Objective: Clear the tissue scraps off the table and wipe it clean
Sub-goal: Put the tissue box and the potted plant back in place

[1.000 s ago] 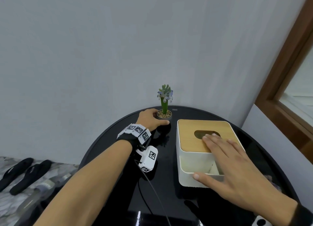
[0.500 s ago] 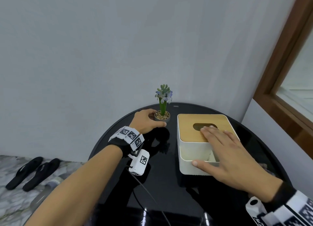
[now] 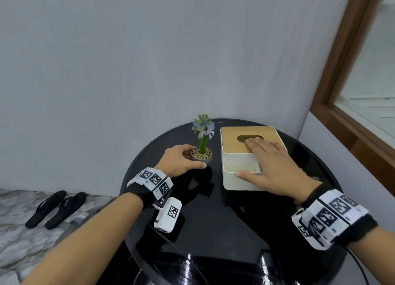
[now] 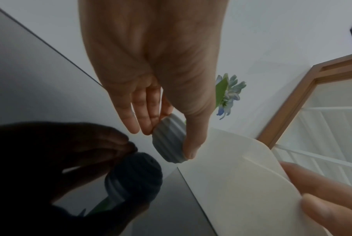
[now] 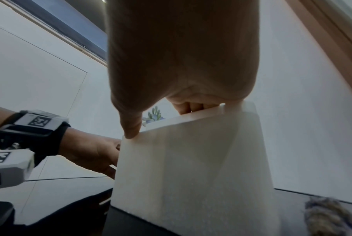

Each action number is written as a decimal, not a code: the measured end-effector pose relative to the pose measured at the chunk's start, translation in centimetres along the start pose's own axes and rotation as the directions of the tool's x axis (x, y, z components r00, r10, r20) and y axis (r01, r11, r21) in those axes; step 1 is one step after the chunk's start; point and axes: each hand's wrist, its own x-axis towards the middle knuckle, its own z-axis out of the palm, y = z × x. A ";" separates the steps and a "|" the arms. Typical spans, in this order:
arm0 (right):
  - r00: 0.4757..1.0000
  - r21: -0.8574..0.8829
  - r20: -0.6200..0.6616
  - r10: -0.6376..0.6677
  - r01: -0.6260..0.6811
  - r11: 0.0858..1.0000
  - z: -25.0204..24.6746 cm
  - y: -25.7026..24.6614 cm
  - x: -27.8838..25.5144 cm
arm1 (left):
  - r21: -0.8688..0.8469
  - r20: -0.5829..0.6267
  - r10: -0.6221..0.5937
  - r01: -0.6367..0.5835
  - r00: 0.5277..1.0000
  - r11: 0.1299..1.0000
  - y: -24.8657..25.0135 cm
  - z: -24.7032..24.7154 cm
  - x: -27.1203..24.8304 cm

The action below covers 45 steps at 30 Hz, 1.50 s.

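My left hand (image 3: 192,158) grips a small grey ribbed pot (image 3: 202,155) holding a green plant with pale blue flowers (image 3: 203,128); thumb and fingers pinch the pot (image 4: 169,143) from both sides. My right hand (image 3: 256,160) lies flat on the white tissue box (image 3: 233,182), straight fingers on its wooden lid (image 3: 230,139) by the slot and thumb (image 5: 130,127) on the front rim. Both stand at the back of the round black glossy table (image 3: 213,220). No tissue scraps show on the table.
A grey-brown fuzzy cloth (image 5: 328,214) lies on the table right of the box, mostly hidden by my right wrist in the head view. The wall is close behind, with a wood-framed window (image 3: 352,124) at the right. Black sandals (image 3: 55,207) lie on the floor to the left.
Both hands keep their places on the pot and the box. The head view has pulled back, so my right wristband now shows.
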 end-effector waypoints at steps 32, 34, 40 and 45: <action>0.999 0.005 -0.052 -0.001 0.001 1.000 0.6 0.4 0.2 | 0.032 0.034 -0.043 0.042 0.998 0.999 0.6 0.6 -1.8; 0.998 0.004 -0.060 -0.004 0.005 1.000 0.7 0.4 0.3 | 0.035 0.040 -0.047 0.046 0.998 0.998 0.7 0.6 -1.8; 0.999 0.006 -0.053 0.002 -0.002 1.000 0.6 0.4 0.3 | 0.039 0.064 -0.068 0.066 0.996 0.997 0.9 0.5 -2.0; 0.999 -0.008 -0.051 0.003 -0.003 1.000 0.4 0.2 0.0 | 0.043 0.055 -0.088 0.085 0.995 0.995 1.1 0.3 -2.4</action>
